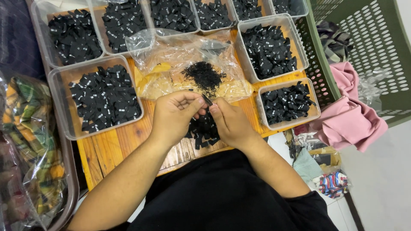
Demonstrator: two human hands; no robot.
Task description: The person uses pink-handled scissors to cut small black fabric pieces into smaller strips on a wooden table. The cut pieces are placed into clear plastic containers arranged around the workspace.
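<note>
Wooden table | both hands, left hand and right hand, pinch one black label | unsorted pile beneath them | tubs beyond already filled.

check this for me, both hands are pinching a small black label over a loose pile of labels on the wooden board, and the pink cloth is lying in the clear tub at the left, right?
Not quite. The pink cloth hangs out of the green perforated basket at the right, not in the clear tub. The rest holds: in the head view the left hand and right hand pinch a small black label over the loose pile of labels on the wooden board.
</note>
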